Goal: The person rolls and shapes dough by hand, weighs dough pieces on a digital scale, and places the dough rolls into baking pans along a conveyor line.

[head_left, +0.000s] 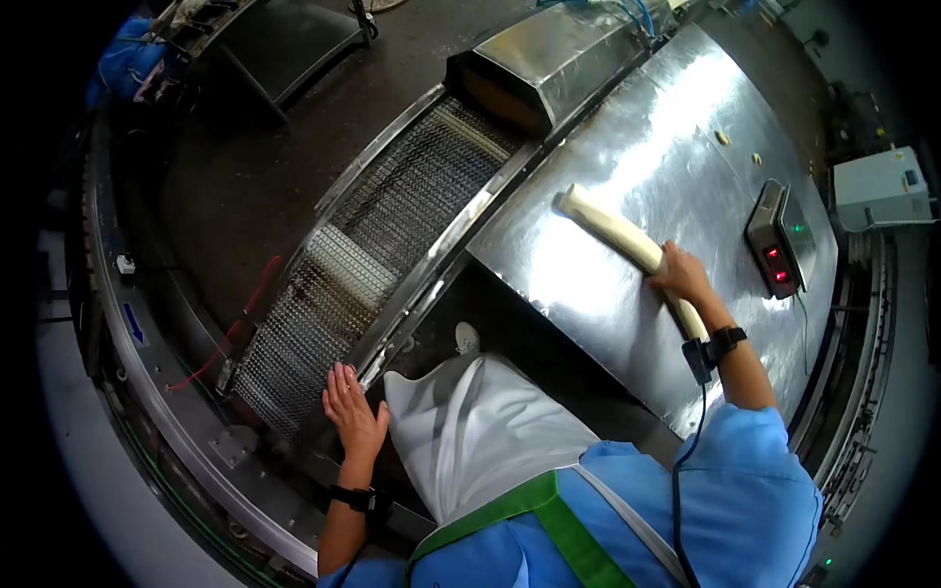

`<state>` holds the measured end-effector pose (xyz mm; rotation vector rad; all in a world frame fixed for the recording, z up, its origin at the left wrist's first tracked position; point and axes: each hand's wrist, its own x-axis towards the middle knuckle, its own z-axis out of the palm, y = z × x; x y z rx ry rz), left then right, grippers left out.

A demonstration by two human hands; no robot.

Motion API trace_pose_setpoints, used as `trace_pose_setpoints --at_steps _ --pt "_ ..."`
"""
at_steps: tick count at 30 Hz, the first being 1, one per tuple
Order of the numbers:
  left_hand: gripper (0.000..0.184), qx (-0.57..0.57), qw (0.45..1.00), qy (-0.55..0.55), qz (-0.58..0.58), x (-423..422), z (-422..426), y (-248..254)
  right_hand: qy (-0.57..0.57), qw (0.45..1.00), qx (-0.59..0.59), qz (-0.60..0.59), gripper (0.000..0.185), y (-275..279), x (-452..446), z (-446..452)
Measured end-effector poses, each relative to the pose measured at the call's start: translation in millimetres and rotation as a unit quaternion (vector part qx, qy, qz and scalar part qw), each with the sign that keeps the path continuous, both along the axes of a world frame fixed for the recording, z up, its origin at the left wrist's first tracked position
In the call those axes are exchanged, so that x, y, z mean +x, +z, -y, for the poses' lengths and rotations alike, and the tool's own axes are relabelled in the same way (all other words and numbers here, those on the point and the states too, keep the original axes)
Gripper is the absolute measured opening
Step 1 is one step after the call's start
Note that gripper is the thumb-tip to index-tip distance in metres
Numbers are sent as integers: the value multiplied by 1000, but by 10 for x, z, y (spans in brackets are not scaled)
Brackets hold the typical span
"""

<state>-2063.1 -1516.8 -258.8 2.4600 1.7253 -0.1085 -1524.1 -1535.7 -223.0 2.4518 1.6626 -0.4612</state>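
Observation:
A long, pale log of dough [616,230] lies slantwise across the steel table [549,304]. My right hand [683,272] is closed over its middle, palm down, and hides part of it. The near end of the log passes under my right wrist. At the edge of the mesh conveyor [294,363], my left hand [355,412] is stretched out, fingers straight and holding nothing. Its fingertips are beside the conveyor's metal rail; I cannot tell whether they touch it.
A scale [781,240] with red digits stands on the table's right side. Two small dough scraps [722,138] lie near the far edge. A metal hood [549,69] covers the conveyor's far end. A curved rail [162,392] runs along the left, and a person in blue [127,59] is at upper left.

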Motion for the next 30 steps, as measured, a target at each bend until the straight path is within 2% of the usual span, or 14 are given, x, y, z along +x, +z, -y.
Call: trace_pose_setpoints --at_steps 4,6,13,20,24,26,30 --pt "82 33 999 1 3 22 -4 -10 6 999 -34 6 51 40 -4 -59" --pt "83 59 998 -6 23 35 18 -5 -8 998 -57 -1 58 41 4 -69" --pt "85 111 992 3 53 84 97 -50 54 999 8 4 64 -43 96 30" --pt "90 169 984 3 48 31 129 -227 107 994 -3 -17 70 -58 122 291" --pt "88 151 987 22 43 51 148 -222 102 995 -3 -12 69 -16 40 431" --pt "87 142 989 22 42 61 132 -211 101 994 3 -52 68 20 22 469" --pt "88 133 990 16 51 35 133 -236 96 995 -9 -29 66 -31 29 407"
